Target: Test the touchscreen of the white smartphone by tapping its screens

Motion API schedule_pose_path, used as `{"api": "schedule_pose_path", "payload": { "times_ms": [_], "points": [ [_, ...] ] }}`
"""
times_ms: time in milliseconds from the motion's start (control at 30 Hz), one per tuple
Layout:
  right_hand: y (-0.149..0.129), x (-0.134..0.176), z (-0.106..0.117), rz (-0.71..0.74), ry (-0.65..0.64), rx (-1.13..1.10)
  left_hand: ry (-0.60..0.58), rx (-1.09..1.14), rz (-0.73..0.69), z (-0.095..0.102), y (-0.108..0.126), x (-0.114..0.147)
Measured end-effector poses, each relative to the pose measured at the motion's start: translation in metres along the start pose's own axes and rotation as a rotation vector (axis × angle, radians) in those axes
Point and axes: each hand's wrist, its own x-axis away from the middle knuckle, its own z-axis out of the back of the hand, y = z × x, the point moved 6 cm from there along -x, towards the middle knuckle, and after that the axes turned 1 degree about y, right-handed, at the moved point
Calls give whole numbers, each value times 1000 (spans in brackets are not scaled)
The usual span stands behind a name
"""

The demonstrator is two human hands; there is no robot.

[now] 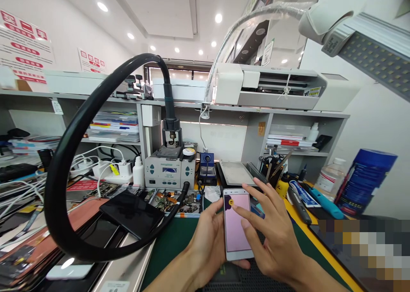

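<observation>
A white smartphone (238, 228) stands tilted towards me, its lit screen pink with a dark patch and a yellow round icon at the upper left. My left hand (208, 230) is wrapped round its left side and back, the fingertips showing beneath the lower edge. Over the right part of the screen is my right hand (275, 232), its fingers spread. The index fingertip is at the yellow icon, apparently touching the glass. Nothing is held in my right hand. Below the phone lies a dark perforated mat (250, 279) on the green work mat (174, 236).
A hot-air rework station (169, 172) stands at the back, its thick black hose (60, 155) looping across the left. A tray of small parts (174, 201) sits before it. Phones and tablets (133, 213) are piled at left. Tools, a bottle (329, 178) and a blue canister (367, 183) stand right.
</observation>
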Motion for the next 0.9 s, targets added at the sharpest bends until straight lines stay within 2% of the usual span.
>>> {"api": "schedule_pose_path", "payload": {
  "times_ms": [167, 400, 633, 900],
  "points": [
    [5, 1, 2, -44, 30, -5, 0, 48, -10, -1, 2, 0],
    [9, 2, -2, -61, -16, 34, 4, 49, 11, -1, 1, 1],
    [2, 2, -3, -7, -61, 10, 1, 54, 5, 0, 0, 1],
    [7, 2, -2, -45, -25, 0, 18, 86, -11, 0, 1, 1]
  ]
}}
